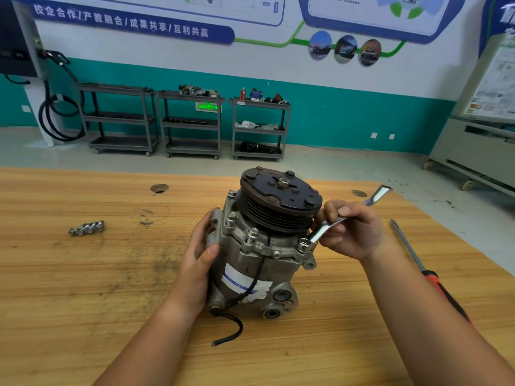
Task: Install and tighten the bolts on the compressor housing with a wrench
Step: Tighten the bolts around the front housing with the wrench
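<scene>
One AC compressor (259, 263) stands mid wooden table (83, 302), pulley up. I count four bolts upright on its housing flange. My right hand (354, 232) grips the single wrench (331, 225), its head on the rightmost bolt (303, 243). Left hand (199, 254) clasps the housing's left side. One loose bolt cluster (86, 227) far left, count unclear. One screwdriver (426, 274) right.

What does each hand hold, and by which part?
The right hand grips the wrench at mid-handle; the left hand holds the compressor by its side.
</scene>
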Demonstrator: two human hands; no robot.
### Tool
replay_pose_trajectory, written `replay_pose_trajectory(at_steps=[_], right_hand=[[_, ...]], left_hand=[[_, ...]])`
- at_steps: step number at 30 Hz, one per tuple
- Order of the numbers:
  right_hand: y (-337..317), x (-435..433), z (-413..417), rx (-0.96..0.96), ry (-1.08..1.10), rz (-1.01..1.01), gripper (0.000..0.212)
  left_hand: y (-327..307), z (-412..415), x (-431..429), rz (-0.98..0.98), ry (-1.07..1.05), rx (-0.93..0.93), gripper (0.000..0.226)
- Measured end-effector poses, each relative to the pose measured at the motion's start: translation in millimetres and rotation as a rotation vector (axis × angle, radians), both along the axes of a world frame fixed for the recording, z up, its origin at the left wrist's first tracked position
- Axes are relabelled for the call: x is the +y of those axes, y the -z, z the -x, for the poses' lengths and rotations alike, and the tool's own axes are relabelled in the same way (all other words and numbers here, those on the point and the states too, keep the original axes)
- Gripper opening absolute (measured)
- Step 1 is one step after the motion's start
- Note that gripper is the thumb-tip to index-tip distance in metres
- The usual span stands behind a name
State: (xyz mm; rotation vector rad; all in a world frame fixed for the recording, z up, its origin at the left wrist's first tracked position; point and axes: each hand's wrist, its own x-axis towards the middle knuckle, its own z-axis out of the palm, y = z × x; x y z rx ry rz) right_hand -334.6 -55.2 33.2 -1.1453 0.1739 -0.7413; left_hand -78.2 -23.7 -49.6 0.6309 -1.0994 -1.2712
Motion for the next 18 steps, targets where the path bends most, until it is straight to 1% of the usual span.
replay_pose_trajectory(at_steps=[3,5,7,10,12,14,16,18], right_hand=[[8,-1,-1,-0.090,-0.079,-0.106,0.021],[13,2,1,-0.075,-0.033,-0.078,0.016],[13,10,6,-0.006,0.116,0.007,0.012],[4,25,12,0.096,0.312,0.123,0.018],[1,37,13,0.138,0.437,0.126,0.020],[3,53,12,0.156,0.573,0.108,0.012],[10,76,10,0.168,0.706,0.117,0.017],[15,102,4,0.206,0.813,0.213,0.025]], left_hand=[[0,0,0,0.000,-0.006,0.002,0.108],[1,0,-1,0.000,0.000,0.002,0.106],[2,0,-1,-0.003,0.002,-0.003,0.107],[1,0,-1,-0.011,0.001,0.002,0.108],[1,0,-1,-0.015,-0.005,-0.003,0.107],[0,0,-1,-0.020,-0.002,0.000,0.108],[0,0,-1,-0.023,-0.005,0.007,0.109],[0,0,0,-0.025,-0.008,0.008,0.110]])
